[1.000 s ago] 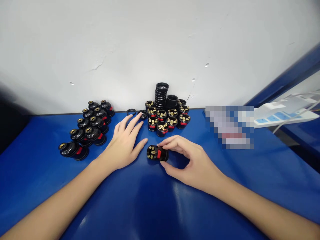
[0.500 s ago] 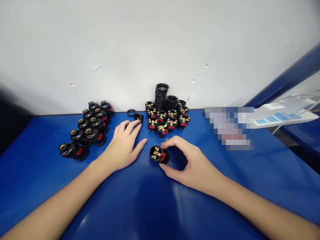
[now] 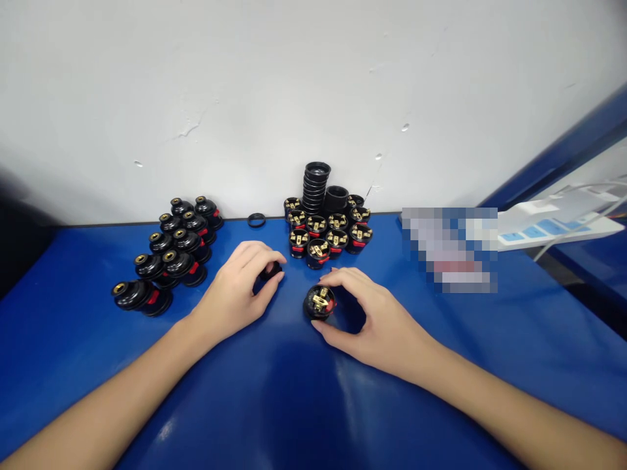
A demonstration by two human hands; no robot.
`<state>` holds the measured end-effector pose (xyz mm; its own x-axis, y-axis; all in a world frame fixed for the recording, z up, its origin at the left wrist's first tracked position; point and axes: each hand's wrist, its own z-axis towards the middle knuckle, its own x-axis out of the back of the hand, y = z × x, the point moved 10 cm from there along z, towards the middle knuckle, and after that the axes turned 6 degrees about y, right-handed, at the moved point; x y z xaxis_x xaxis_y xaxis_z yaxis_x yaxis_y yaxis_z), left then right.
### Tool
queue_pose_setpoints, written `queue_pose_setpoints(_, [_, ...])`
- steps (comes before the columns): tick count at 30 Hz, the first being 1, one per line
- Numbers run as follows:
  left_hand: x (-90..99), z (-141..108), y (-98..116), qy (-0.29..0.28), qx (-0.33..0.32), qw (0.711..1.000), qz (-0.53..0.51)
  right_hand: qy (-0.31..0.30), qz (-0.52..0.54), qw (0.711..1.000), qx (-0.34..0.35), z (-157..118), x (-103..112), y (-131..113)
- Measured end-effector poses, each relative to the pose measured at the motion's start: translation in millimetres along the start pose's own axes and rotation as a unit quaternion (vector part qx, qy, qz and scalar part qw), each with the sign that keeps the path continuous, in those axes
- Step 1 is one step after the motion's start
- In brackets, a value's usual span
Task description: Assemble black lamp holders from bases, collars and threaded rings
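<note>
My right hand [image 3: 375,313] grips a black lamp holder body [image 3: 319,304] between thumb and fingers; its top shows brass contacts and a red tab sits at its side. The body stands nearly upright, its contacts facing up. My left hand [image 3: 240,281] is closed around a small black cap [image 3: 270,270], mostly hidden by the fingers. The two hands are apart, with a strip of table between cap and body. Just behind them several more lamp holder bodies [image 3: 318,252] stand in a cluster, brass contacts up.
On the left stand several black lamp holders with domed caps [image 3: 179,264]. A black ring [image 3: 256,220] lies near the wall. Behind the cluster rises a stack of black rings [image 3: 316,189]. A blurred-out item [image 3: 450,251] and a white power strip [image 3: 553,228] lie on the right of the blue table [image 3: 294,405].
My left hand has taken hold of the black cap and drawn it nearer, off its place beside the ring. The body in my right hand has tipped more upright and shifted slightly right.
</note>
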<state>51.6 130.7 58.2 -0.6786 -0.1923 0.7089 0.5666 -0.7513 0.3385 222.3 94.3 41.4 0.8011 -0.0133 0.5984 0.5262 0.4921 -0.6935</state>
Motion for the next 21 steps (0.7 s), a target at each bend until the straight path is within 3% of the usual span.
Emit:
queue_pose_setpoints(5, [-4.3, -3.8, 2.6, -0.02, -0.015, 0.998, -0.065, -0.004, 0.039, 0.999, -0.011, 0.2, 0.0, 0.1])
queue_pose_setpoints(11, [0.4, -6.2, 10.2, -0.009, -0.043, 0.991, -0.126, 0.043, 0.085, 0.995, -0.01, 0.9, 9.3, 4.7])
queue_pose_setpoints(21, [-2.7, -5.0, -3.4, 0.001, 0.071, 0.971, -0.228, 0.064, 0.049, 0.996, 0.024, -0.7, 13.9, -0.3])
